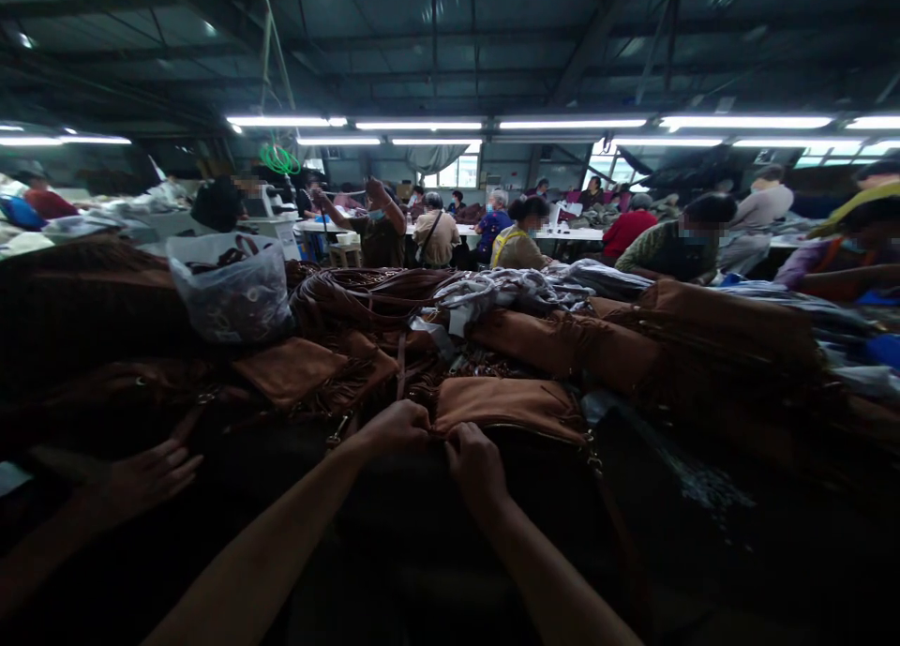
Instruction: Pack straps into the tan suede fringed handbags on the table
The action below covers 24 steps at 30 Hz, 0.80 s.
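Observation:
A brown bag [506,404] lies on the dark work surface, its zipper along the near edge and a metal clasp at its right corner. My left hand [399,427] has its fingers curled at the bag's near left corner, pinching it. Beside it, my right hand [473,454] grips the near edge by the zipper's left end, fingers bent. The small part between the two hands is too dark to make out. To the left lies another brown fringed bag [292,372], with a metal clasp near my left forearm.
Another person's hand [151,477] reaches in at the left. Behind the bags stand a clear plastic bag of parts [229,294], coiled brown straps [352,294], grey-white bundles [513,288] and stacked brown bags [731,323]. Small shiny pieces [710,487] lie at right.

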{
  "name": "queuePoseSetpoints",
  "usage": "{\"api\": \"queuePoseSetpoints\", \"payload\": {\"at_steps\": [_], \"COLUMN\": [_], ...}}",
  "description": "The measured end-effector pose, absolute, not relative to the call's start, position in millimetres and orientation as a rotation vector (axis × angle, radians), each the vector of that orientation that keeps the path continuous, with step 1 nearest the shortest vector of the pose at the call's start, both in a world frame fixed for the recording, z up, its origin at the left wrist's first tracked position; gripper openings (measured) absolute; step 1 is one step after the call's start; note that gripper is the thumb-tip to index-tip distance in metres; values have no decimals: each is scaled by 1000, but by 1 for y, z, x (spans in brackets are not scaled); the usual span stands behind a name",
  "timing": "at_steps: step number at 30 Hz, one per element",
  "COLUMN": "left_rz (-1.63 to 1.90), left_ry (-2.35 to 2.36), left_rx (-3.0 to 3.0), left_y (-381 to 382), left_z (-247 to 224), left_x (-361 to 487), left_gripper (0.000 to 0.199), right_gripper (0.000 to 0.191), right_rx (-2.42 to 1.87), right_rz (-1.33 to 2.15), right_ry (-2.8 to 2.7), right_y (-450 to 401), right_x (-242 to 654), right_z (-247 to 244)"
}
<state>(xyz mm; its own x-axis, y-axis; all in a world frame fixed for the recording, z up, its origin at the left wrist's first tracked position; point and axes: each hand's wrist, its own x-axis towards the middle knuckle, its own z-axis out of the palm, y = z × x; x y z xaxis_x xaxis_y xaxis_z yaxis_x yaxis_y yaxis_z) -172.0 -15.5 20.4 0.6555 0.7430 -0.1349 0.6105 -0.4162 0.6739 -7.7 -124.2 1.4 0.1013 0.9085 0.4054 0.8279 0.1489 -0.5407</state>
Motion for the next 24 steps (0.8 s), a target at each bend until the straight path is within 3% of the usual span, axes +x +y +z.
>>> {"api": "queuePoseSetpoints", "payload": {"at_steps": [10,12,17,21,24], "left_rz": [270,293,293,316,460], "left_ry": [1079,1066,924,899,974], "left_rx": [2138,2159,2116,2083,2071], "left_y": [-14,-18,-24,-34,-44], "left_z": [19,24,51,80,98], "left_x": [-174,-171,-163,-156,-159], "left_gripper": [22,21,24,30,39], "right_gripper": [7,4,59,45,45], "right_rx": [-2310,-2310,-1854,-1744,-1707], "right_rz": [-112,-242,-425,-435,-459], "right_ry": [-1645,-1656,-1997,-2285,-2318], "right_y": [-190,-195,-157,-110,-103], "right_x": [173,168,99,72,98], "right_z": [41,41,35,39,73]}}
